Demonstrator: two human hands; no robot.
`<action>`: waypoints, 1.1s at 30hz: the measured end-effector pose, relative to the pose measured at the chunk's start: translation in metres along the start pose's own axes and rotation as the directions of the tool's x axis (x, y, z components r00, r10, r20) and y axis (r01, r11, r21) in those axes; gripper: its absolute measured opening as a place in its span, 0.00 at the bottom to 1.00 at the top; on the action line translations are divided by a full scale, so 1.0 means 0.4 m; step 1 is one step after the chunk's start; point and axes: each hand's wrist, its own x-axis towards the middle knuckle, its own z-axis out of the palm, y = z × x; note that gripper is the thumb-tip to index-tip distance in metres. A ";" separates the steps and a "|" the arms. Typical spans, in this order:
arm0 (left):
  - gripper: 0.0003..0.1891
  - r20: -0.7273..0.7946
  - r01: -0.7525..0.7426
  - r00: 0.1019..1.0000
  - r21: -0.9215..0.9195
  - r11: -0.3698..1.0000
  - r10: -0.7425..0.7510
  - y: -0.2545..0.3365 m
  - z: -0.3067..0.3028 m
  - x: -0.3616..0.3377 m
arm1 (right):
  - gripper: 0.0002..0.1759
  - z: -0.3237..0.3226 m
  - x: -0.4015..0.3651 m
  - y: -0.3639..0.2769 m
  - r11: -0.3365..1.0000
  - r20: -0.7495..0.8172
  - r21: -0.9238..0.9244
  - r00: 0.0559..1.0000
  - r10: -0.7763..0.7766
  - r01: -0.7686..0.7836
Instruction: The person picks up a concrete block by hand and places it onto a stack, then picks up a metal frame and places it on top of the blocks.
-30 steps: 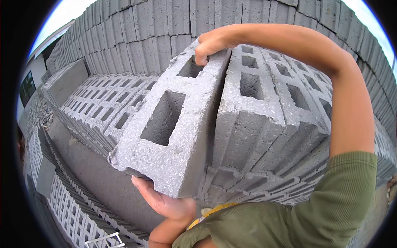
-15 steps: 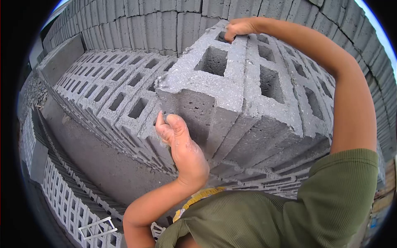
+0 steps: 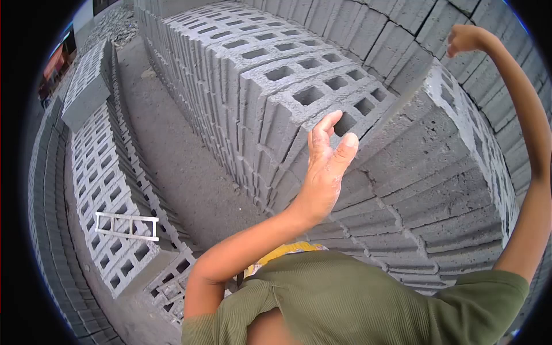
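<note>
My left hand [image 3: 330,164] is raised with thumb and fingers apart. It holds nothing and hovers before the front edge of a row of hollow grey blocks [image 3: 299,80]. At the upper right my right hand [image 3: 464,40] is off the blocks, its fingers loosely bent with nothing visible in them. It is beyond the top corner of a nearer set of upright blocks [image 3: 420,155], whose ribbed side faces me and whose holes show along the right.
A wall of stacked grey blocks [image 3: 397,34] stands behind. A ground strip [image 3: 172,126] runs between the rows. On the left block row [image 3: 109,190] lies a light metal frame [image 3: 126,226]. Gravel [image 3: 115,26] is at the upper left.
The view has swung, bringing the left rows and ground strip further in. My right hand has come away from the block hole it was at. My left hand is apart from the nearer block's edge.
</note>
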 end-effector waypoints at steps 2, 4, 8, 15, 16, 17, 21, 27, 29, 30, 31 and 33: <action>0.28 -0.165 0.090 0.983 0.068 0.994 -0.078 0.005 -0.124 -0.066 | 0.22 -0.122 0.008 -0.128 0.977 -0.256 -0.016 0.944 -0.210 0.213; 0.24 -0.408 0.222 0.892 0.025 0.975 -0.193 -0.028 -0.257 -0.169 | 0.22 -0.224 -0.013 -0.304 0.889 -0.505 -0.090 0.749 -0.430 0.449; 0.16 -0.739 0.337 0.593 -0.132 0.932 -0.319 -0.104 -0.443 -0.420 | 0.21 -0.317 -0.139 -0.693 0.571 -0.693 -0.273 0.254 -0.675 0.774; 0.11 -0.899 0.312 0.284 -0.242 0.919 -0.333 -0.094 -0.587 -0.734 | 0.20 -0.078 -0.441 -1.261 -0.315 -0.298 -0.349 -0.423 -0.856 0.882; 0.11 -0.907 0.292 0.274 -0.240 0.926 -0.321 -0.098 -0.611 -0.764 | 0.20 -0.016 -0.446 -1.336 -0.383 -0.249 -0.239 -0.437 -0.864 0.892; 0.11 -0.916 0.270 0.260 -0.234 0.934 -0.305 -0.101 -0.637 -0.789 | 0.20 0.043 -0.444 -1.411 -0.440 -0.199 -0.126 -0.457 -0.867 0.889; 0.09 -0.958 0.371 0.137 -0.188 0.909 -0.254 -0.149 -0.752 -0.915 | 0.22 0.269 -0.423 -1.700 -0.205 -0.145 -0.095 -0.218 -0.965 0.974; 0.10 -0.896 0.514 -0.402 -0.390 0.764 -0.187 -0.304 -0.844 -1.176 | 0.25 0.503 -0.525 -1.966 0.051 0.221 0.487 -0.066 -0.973 0.872; 0.10 -0.770 0.452 -0.601 -0.550 0.702 -0.216 -0.328 -0.828 -1.227 | 0.25 0.641 -0.555 -2.029 0.178 0.250 0.533 0.047 -0.967 0.827; 0.18 -0.821 0.550 -0.553 -0.488 0.677 -0.143 -0.352 -0.834 -1.267 | 0.24 0.698 -0.566 -2.069 0.253 0.262 0.548 0.123 -0.957 0.797; 0.19 -0.781 0.604 -0.619 -0.536 0.590 -0.077 -0.395 -0.866 -1.308 | 0.23 0.728 -0.578 -2.105 0.328 0.276 0.563 0.201 -0.940 0.758; 0.21 -0.780 0.643 -0.625 -0.521 0.561 -0.007 -0.398 -0.936 -1.319 | 0.22 0.768 -0.578 -2.141 0.352 0.336 0.613 0.170 -0.927 0.707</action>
